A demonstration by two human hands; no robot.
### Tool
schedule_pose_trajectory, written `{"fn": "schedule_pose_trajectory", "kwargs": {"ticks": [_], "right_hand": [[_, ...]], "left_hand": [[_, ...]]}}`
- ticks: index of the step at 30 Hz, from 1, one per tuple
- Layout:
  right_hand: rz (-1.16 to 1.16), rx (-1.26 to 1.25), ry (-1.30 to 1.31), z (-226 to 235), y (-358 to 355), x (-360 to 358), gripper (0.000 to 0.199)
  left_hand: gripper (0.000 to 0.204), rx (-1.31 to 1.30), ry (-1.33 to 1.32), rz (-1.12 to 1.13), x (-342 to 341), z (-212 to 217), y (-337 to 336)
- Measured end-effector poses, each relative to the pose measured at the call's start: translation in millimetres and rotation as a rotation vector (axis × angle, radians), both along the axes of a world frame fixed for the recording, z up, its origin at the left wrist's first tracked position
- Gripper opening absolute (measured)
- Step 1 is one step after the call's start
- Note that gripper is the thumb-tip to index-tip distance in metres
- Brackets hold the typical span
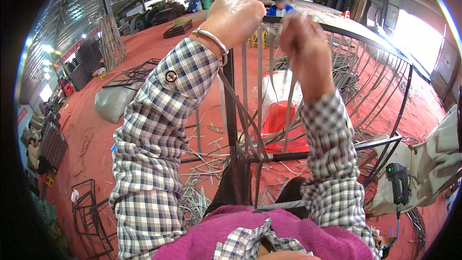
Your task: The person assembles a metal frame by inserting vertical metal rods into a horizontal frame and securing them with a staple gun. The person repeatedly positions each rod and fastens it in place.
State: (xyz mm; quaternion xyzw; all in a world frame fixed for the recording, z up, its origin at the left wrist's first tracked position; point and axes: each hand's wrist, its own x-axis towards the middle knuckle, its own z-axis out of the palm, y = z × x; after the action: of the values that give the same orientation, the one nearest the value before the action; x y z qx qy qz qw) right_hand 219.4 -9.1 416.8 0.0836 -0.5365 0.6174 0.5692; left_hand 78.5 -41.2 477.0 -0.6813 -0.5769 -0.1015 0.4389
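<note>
A black metal frame stands upright before me, with flat grey-brown strips running down from its top bar. Several of the strips cross over each other beside the left post. My left hand is closed in a fist at the frame's top left corner; the curled fingers hide what they grip. Across from it, my right hand is raised at the top bar, in front of the strips. Motion smears its fingers, so neither their pose nor anything in them can be made out.
To the right, a black hand-held tool with a green light and a cable rests on pale cloth. Loose strips litter the red floor. More metal frames lie at lower left, near a grey bundle. Another person is far back.
</note>
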Motion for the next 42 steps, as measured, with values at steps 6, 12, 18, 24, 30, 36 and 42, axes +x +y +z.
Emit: {"fn": "schedule_pose_trajectory", "kwargs": {"ticks": [6,12,18,24,30,36,42], "right_hand": [[-0.491,0.349,-0.301,-1.9,-4.9,24.1,0.025],[-0.920,1.009,-0.558,90.5,107.7,-26.3,0.021],[-0.768,0.881,-1.067,92.0,129.1,-15.6,0.030],[-1.772,0.140,-0.856,59.5,63.6,194.3,0.039],[-0.940,0.952,-0.490,-30.0,37.5,73.6,0.023],[-1.198,0.688,-0.887,-58.7,55.6,-52.7,0.014],[-1.095,0.560,-0.747,-58.7,55.3,-51.4,0.023]], "left_hand": [[0.027,0.053,-0.029,-0.029,0.6,-12.5,-4.4],[0.033,0.144,-0.105,0.045,22.1,-8.7,-18.8],[0.032,0.052,-0.131,-0.012,8.7,-12.6,-18.8],[0.034,-0.103,-0.227,-0.018,-10.9,-18.2,-9.1],[0.037,-0.230,-0.278,0.052,-11.6,-10.7,1.6],[0.029,-0.198,-0.302,0.012,-15.0,-10.2,4.4],[0.025,-0.079,-0.242,-0.033,-13.5,-14.7,2.7]]}}
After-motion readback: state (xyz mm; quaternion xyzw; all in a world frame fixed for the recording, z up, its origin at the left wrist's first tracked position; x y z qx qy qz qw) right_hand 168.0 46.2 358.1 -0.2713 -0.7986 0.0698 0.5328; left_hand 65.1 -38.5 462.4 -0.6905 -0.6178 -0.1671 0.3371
